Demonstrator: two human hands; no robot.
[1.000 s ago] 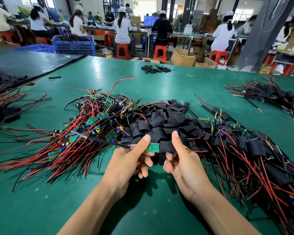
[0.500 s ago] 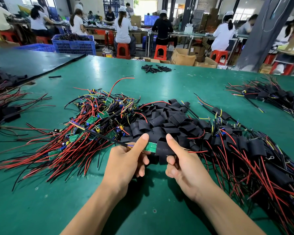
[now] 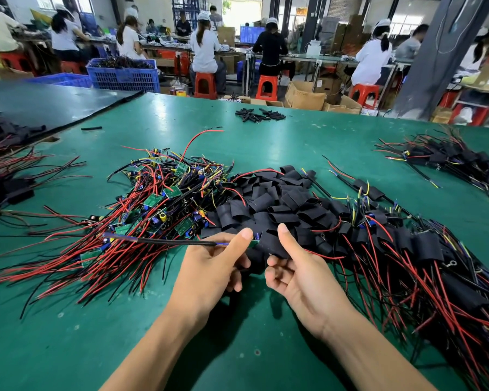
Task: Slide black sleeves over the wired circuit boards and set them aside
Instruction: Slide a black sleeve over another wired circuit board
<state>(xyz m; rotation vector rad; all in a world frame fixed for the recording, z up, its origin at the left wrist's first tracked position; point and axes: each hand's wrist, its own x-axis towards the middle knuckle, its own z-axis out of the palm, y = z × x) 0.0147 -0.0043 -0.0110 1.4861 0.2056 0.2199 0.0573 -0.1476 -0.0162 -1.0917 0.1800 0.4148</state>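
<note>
Head view, one station at a green counter (image 3: 237, 348). The left hand (image 3: 209, 266) pinches a wired circuit board (image 3: 254, 243) at its lead end, thumb on top and fingers curled beneath. Only a narrow green edge of the board shows beside the thumb tip. A black lead (image 3: 167, 241) runs out leftward from this hand over the counter.

The right hand (image 3: 302, 277) grips a black sleeve (image 3: 271, 244) between the raised thumb and curled fingers. The sleeve covers most of the board and touches the left thumb tip. A red wire (image 3: 325, 255) leaves the sleeve's right end past the right thumb. Both hands hold the assembly just above the counter, at the near edge of the stock.

Stock noted: a heap of bare boards with red and black wires (image 3: 164, 204) at left; a heap of loose sleeves (image 3: 274, 198) directly behind the hands; a spread of sleeved boards (image 3: 421, 249) at right. A further wired bundle (image 3: 449, 159) lies well apart at far right, and a small cluster of black tubes (image 3: 259, 115) lies near the far edge.
</note>
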